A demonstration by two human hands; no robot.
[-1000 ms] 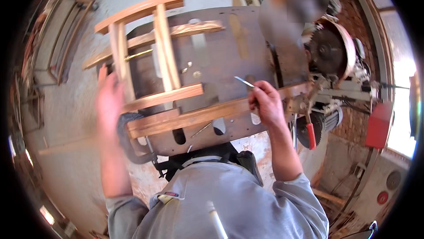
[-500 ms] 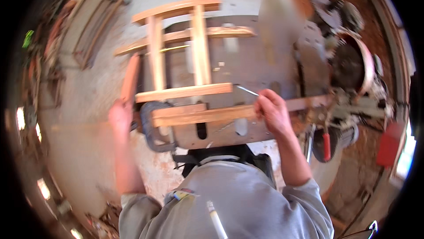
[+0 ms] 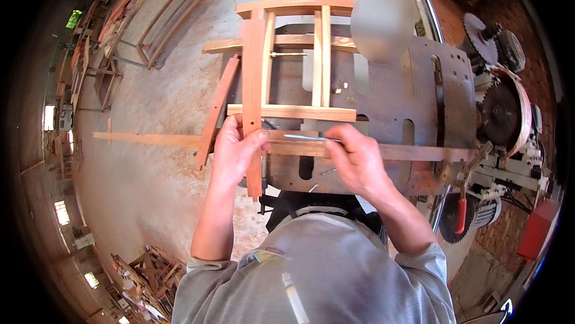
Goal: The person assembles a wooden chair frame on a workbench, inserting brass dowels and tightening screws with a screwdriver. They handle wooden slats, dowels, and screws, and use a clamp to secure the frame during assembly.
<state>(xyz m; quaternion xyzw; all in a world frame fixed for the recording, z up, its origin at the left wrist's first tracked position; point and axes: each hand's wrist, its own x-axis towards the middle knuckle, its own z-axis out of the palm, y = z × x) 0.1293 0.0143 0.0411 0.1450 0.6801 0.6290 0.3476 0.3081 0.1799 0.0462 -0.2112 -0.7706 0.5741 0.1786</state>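
Observation:
My left hand (image 3: pixel 238 146) is closed around a reddish wooden bar (image 3: pixel 253 72), held upright in the picture across the left part of a light wooden frame (image 3: pixel 319 60). The bar has a small dark hole near my thumb and a narrowed lower end. In my right hand (image 3: pixel 358 159) is a thin, pointed metal tool (image 3: pixel 302 137), its tip directed left toward the bar but apart from it. A second reddish bar (image 3: pixel 219 111) lies slanted just left of my left hand. Below the frame, a long light wooden strip (image 3: pixel 293 144) runs under both hands.
The grey metal machine table (image 3: pixel 383 96) has slots and a few small loose bits (image 3: pixel 340 88). To the right are toothed circular blades (image 3: pixel 479 36) and a red-handled lever (image 3: pixel 461 216). A wheeled rack (image 3: pixel 173 18) stands far left; wood scraps (image 3: pixel 150 276) lie lower left.
My left hand has brought a reddish bar rightward in front of the light frame. My right hand keeps the metal tool, whose tip now points left near the bar. The view has shifted.

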